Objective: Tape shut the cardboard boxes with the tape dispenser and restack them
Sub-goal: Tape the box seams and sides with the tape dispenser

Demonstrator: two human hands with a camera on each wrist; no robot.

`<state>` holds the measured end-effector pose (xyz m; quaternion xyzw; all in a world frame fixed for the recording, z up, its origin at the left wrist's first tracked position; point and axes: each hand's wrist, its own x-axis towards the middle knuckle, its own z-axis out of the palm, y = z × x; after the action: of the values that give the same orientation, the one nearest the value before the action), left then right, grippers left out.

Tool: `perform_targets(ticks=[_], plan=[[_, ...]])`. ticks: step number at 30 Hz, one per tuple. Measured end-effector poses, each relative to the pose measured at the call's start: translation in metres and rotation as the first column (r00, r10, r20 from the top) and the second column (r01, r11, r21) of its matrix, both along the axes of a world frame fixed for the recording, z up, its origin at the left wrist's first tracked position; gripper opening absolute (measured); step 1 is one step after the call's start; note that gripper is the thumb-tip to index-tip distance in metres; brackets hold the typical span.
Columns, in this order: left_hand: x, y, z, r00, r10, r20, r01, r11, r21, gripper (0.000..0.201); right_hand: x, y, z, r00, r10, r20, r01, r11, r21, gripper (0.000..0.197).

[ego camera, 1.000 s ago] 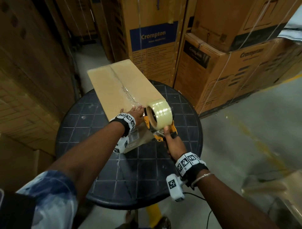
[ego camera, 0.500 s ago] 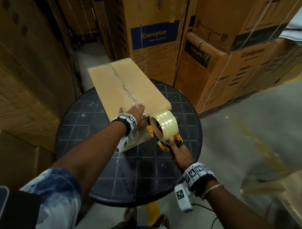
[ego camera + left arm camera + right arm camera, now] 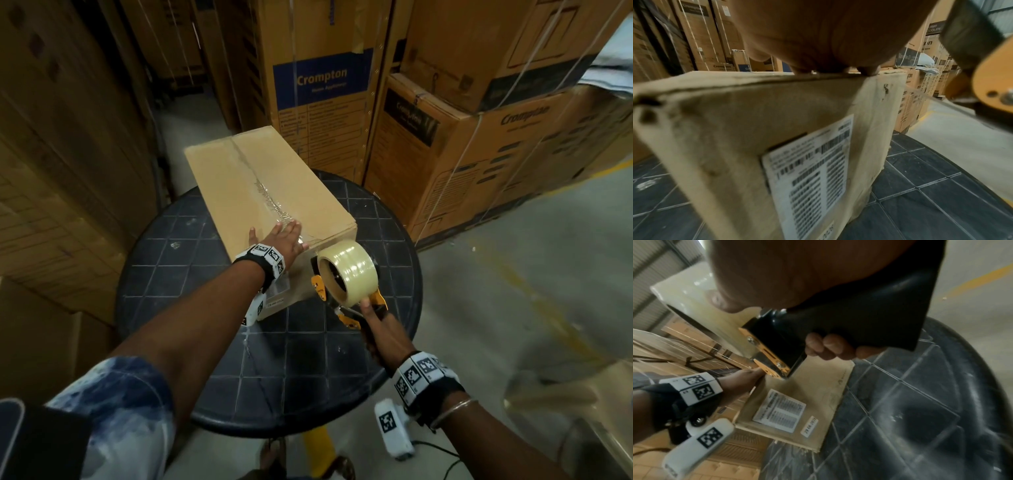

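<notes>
A long brown cardboard box (image 3: 260, 185) lies on the round black table (image 3: 387, 246), clear tape running along its top seam. My left hand (image 3: 284, 238) lies flat, fingers straight, on the near end of the box top (image 3: 764, 78). My right hand (image 3: 378, 325) grips the black handle of the orange tape dispenser (image 3: 346, 277), its clear roll held just in front of the box's near end face. In the right wrist view my fingers (image 3: 830, 348) curl round the handle (image 3: 869, 305), above the end face with its white label (image 3: 780, 410).
Tall stacks of printed cartons (image 3: 322, 92) stand behind and right (image 3: 479, 144) of the table, more cartons on the left (image 3: 61, 154). Grey concrete floor (image 3: 513, 274) lies to the right, with a pale plastic chair (image 3: 582, 411) at lower right.
My right hand has drawn the dispenser back off the box top and down in front of its near end. My left hand has flattened onto the tape at that end.
</notes>
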<state>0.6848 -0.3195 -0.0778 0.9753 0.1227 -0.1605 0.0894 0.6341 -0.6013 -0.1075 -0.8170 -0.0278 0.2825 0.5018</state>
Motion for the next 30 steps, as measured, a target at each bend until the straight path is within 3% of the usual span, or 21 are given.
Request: perform_targets(ticks=[7,13,22,27,30], plan=[[0.002,-0.017,0.006,0.995,-0.096,-0.029,0.097,0.995,0.024,0.043,0.0,0.002,-0.011,1.0,-0.001,0.005,0.001,1.0,-0.019,0.098],[0.015,-0.031,0.01,0.988,-0.118,-0.104,0.113,0.992,-0.049,0.061,0.002,0.004,-0.02,1.0,-0.016,0.007,0.016,1.0,-0.002,0.103],[0.024,-0.026,0.003,0.983,-0.16,-0.095,0.155,0.986,-0.054,0.033,0.009,0.006,-0.028,1.0,0.02,0.024,-0.02,1.0,-0.001,0.109],[0.033,-0.023,-0.009,0.998,-0.048,-0.039,0.043,0.991,-0.123,0.057,0.011,0.01,-0.019,0.999,0.02,0.027,-0.019,1.0,-0.017,0.108],[0.033,-0.022,-0.009,0.999,-0.034,-0.042,0.027,0.989,-0.148,0.058,0.012,0.012,-0.019,1.0,0.019,0.017,-0.019,1.0,-0.009,0.106]])
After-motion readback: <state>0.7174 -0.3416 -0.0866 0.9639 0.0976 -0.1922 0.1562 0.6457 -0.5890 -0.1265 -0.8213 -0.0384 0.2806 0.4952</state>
